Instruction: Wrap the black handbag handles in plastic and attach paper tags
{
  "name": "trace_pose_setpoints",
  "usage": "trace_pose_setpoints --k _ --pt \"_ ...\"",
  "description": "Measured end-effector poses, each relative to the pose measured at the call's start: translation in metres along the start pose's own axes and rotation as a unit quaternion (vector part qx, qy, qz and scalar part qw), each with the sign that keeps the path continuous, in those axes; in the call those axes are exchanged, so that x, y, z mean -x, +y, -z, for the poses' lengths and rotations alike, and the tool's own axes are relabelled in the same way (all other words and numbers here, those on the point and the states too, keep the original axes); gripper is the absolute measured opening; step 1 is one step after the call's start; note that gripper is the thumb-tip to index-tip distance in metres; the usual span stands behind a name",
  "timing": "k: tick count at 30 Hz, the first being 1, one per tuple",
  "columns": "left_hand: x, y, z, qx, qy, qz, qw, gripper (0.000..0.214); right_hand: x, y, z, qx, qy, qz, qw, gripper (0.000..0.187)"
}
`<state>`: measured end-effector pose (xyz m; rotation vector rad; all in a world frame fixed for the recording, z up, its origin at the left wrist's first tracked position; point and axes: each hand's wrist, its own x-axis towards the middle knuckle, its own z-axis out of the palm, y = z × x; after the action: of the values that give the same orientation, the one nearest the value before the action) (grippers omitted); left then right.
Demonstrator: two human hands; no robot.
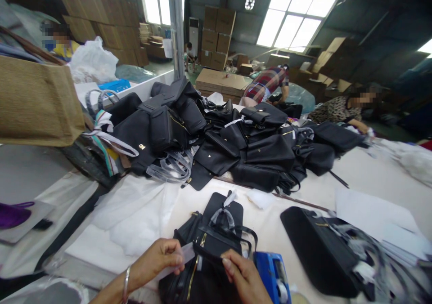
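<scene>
My left hand (158, 260) pinches a small white slip of paper (184, 252) against a black handbag (209, 245) that lies in front of me on the white table (354, 173). My right hand (243, 277) rests on the bag's front, fingers pressed on its black flap beside a gold zipper. A bracelet sits on my left wrist. The bag's handle is wrapped in clear plastic.
A blue tape dispenser (274, 274) lies right of my right hand. Another black bag (317, 245) lies at right, near white papers (378, 218). A big heap of black bags (236, 146) fills the table's middle. A brown jute bag (37, 101) stands left. Other people work beyond.
</scene>
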<state>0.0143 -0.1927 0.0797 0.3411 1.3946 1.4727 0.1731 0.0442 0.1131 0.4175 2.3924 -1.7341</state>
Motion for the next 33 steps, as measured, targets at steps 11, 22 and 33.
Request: trace_pose_setpoints --k 11,22,33 --pt "0.002 -0.002 0.0 -0.029 0.0 0.007 1.0 0.016 0.001 0.002 -0.002 0.002 -0.02 0.0 1.0 0.038" --pt "0.001 -0.005 0.001 -0.124 0.0 0.037 0.992 0.008 -0.004 0.001 0.012 -0.014 -0.081 -0.053 0.995 0.038" --pt "-0.002 -0.006 -0.004 -0.001 -0.036 0.091 0.995 0.021 -0.005 0.013 0.01 -0.088 -0.118 -0.061 0.987 0.038"
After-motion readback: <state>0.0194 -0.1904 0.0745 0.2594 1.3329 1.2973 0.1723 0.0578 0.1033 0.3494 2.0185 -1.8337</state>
